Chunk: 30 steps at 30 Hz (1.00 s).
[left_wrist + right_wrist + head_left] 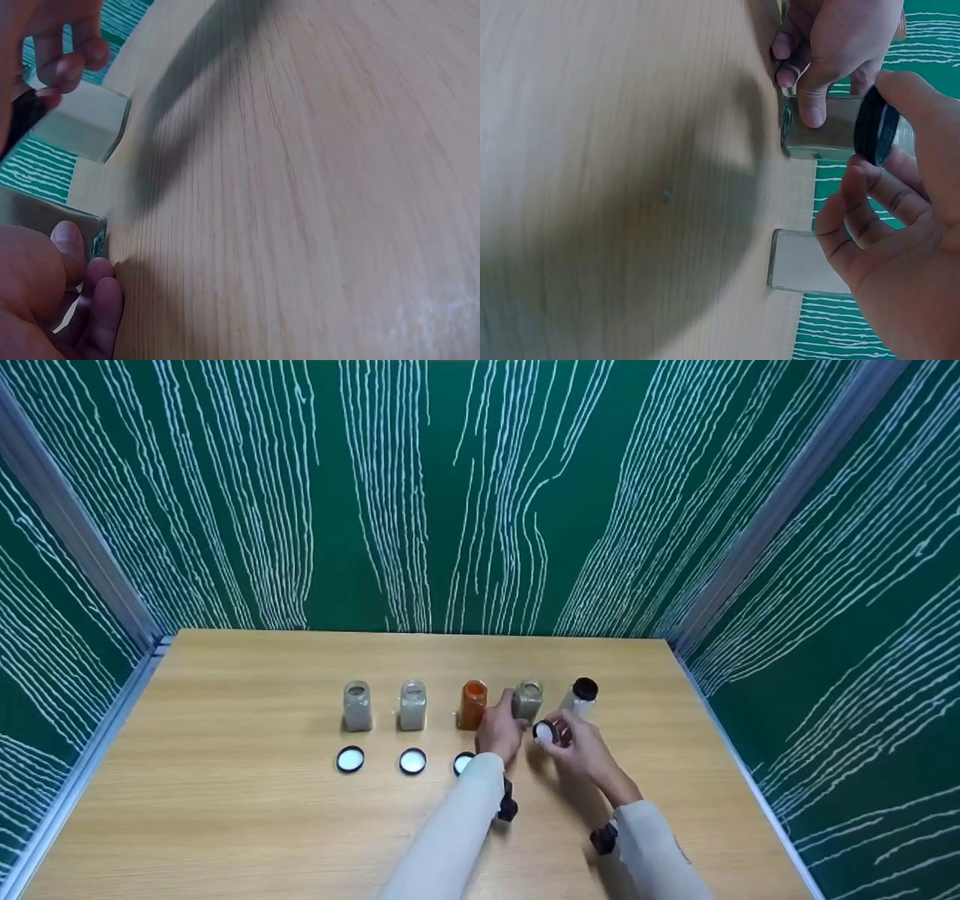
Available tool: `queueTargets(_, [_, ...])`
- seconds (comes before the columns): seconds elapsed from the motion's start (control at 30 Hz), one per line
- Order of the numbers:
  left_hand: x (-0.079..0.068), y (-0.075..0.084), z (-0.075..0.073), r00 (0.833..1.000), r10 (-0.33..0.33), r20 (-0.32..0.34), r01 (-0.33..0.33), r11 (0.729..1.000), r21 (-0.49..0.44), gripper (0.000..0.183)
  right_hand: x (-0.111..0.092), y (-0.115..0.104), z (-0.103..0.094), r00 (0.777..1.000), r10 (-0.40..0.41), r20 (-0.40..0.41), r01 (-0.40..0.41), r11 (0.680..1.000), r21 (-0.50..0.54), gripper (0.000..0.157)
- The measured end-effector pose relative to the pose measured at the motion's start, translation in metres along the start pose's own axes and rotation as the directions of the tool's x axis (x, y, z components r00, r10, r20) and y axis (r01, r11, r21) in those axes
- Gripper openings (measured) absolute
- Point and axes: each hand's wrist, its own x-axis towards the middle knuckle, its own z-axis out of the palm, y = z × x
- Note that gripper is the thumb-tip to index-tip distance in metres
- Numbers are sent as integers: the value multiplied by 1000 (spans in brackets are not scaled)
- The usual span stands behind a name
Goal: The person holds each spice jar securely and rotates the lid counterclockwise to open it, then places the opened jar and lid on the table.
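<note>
My left hand (500, 730) grips a square glass jar (529, 697) of grey-brown powder low on its sides; the jar stands upright with its mouth uncovered. Between thumb and fingers, my right hand (583, 746) pinches a black lid (876, 126) with a white inside, held apart from the table in front of that jar. To the right stands another jar (802, 260) with pale contents, its black cap (585, 688) on top. Just left of my left hand is an uncovered jar of orange-red powder (472, 703).
Two more uncovered jars, one greyish (358, 707) and one whitish (412, 706), stand at the left. In front of the uncovered jars lie lids (350, 759), (412, 761) and a third lid (463, 763), white insides up. Green patterned walls (465, 510) border the wooden table (225, 810).
</note>
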Motion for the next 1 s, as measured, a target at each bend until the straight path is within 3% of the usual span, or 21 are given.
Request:
queueTargets(0.67, [-1, 5, -3, 1000, -14, -1, 14, 1000, 17, 46, -4, 0, 12, 981, -47, 188, 55, 998, -34, 28])
queueTargets(1.0, [-2, 7, -3, 999, -32, 25, 32, 999, 15, 44, -5, -1, 21, 969, -48, 243, 59, 997, -41, 27])
